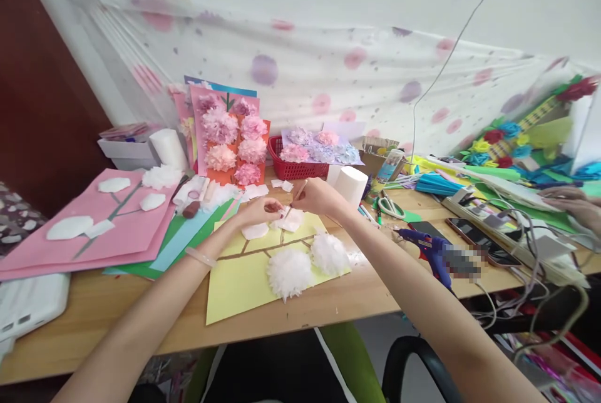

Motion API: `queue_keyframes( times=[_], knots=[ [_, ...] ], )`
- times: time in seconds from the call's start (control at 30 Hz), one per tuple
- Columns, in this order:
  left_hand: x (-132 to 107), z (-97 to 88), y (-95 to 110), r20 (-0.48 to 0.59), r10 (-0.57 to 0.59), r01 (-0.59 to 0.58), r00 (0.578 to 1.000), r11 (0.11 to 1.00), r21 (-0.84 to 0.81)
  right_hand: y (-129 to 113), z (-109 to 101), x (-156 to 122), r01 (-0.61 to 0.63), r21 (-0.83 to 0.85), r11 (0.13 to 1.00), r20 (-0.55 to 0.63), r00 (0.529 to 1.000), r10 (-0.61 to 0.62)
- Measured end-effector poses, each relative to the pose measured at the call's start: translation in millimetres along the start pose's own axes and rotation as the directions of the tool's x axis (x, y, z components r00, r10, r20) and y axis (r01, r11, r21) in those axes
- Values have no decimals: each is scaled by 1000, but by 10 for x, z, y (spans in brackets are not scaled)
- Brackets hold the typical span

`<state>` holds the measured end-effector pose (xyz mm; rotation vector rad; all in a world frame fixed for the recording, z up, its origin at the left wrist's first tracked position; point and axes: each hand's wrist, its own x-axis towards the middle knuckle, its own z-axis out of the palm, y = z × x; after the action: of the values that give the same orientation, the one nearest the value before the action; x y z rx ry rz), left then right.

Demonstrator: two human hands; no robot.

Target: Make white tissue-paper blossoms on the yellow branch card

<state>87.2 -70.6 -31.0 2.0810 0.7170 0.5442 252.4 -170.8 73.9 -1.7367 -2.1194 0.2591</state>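
A yellow card lies on the wooden table, with brown branch lines and two fluffy white paper flowers stuck on it. At the card's far edge lies a flat folded white tissue piece. My left hand pinches the tissue piece with closed fingers. My right hand is closed around a thin stick-like tool, whose tip points down at the same tissue piece. Another flat white tissue piece rests on the card beside my left hand.
A pink card with white flowers lies at left. At the back stand pink flower cards, a red basket and white tissue rolls. Scissors, a blue glue gun and phones lie right. Another person's hand rests far right.
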Motion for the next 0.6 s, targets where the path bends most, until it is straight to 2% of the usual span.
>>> queue_keyframes(
  times=[0.33,0.6],
  knots=[
    [-13,-20,38,13,-19,19,1000,1000,21,-83,-109,-6,-76,-124,989,-35,997,72],
    [-5,-43,36,28,-24,24,999,1000,12,-91,-166,2,-98,-135,986,-77,993,88]
  ],
)
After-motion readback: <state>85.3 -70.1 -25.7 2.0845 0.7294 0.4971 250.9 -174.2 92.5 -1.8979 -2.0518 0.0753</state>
